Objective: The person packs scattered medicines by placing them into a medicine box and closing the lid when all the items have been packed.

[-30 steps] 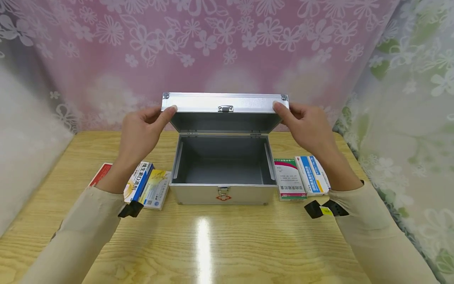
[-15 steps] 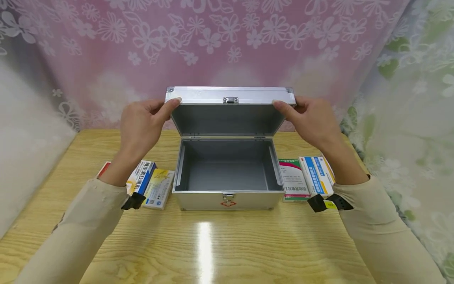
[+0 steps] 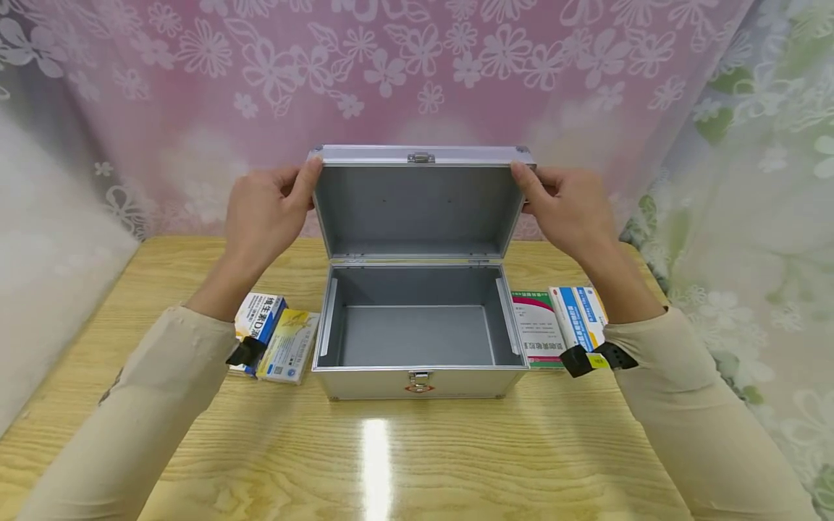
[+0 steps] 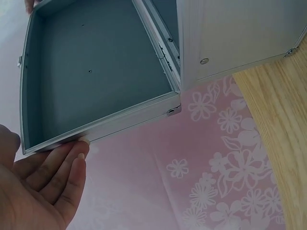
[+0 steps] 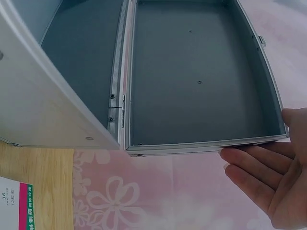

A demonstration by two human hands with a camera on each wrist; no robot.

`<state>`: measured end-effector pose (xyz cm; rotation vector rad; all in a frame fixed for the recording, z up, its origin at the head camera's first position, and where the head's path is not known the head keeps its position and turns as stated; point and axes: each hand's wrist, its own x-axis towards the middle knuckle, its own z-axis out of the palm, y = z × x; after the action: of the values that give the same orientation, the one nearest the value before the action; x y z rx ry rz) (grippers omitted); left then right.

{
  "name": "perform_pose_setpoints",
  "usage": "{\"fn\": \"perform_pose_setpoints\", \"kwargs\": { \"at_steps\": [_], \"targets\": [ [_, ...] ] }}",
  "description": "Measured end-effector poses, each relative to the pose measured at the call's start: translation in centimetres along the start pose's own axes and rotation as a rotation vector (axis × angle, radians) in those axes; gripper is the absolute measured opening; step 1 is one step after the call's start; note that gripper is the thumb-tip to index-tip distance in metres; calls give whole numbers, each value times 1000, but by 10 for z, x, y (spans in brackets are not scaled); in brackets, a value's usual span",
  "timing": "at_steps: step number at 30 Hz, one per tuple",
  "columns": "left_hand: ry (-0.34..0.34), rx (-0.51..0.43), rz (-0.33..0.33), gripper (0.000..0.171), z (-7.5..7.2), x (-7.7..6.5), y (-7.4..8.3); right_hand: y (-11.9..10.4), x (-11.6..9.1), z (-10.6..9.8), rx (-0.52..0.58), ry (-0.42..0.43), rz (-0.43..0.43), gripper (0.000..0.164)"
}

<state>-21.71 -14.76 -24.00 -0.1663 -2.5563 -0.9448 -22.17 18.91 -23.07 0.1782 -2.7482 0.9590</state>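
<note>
A silver metal first-aid case stands in the middle of the table, a red cross mark under its front latch. Its hinged lid is raised to nearly upright, and the grey inside of both halves shows. At the lid's left front corner my left hand grips the edge, thumb on the rim. My right hand holds the opposite corner the same way. In the left wrist view, the fingers lie against the lid's side wall. The right wrist view shows fingers under the lid's other side.
Left of the case lie a blue-and-white medicine box and a yellow-and-white one. On the right are a green-and-magenta box and a blue-striped box. A pink floral curtain hangs behind the wooden table.
Both hands have swung the lid up and back, from partly raised to nearly upright. More of the case's inside now shows. The forearm now hides the red box at the left.
</note>
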Motion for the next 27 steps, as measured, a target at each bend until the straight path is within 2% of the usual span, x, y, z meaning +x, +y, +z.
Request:
{"fn": "perform_pose_setpoints", "kwargs": {
  "at_steps": [6,12,17,24,27],
  "targets": [
    [-52,-53,-16,60,4,2,-3,3,3,3,6,-12,-4,61],
    [-58,-60,5,57,11,4,-8,6,6,6,63,-44,-6,61],
    [-43,-78,12,56,14,6,-12,9,8,10,65,-17,-18,60],
    [-79,-108,-4,55,17,6,-17,12,9,15,48,7,-13,59],
    [-69,-126,3,54,19,5,-19,14,10,17,53,13,-16,59]
  ]
}}
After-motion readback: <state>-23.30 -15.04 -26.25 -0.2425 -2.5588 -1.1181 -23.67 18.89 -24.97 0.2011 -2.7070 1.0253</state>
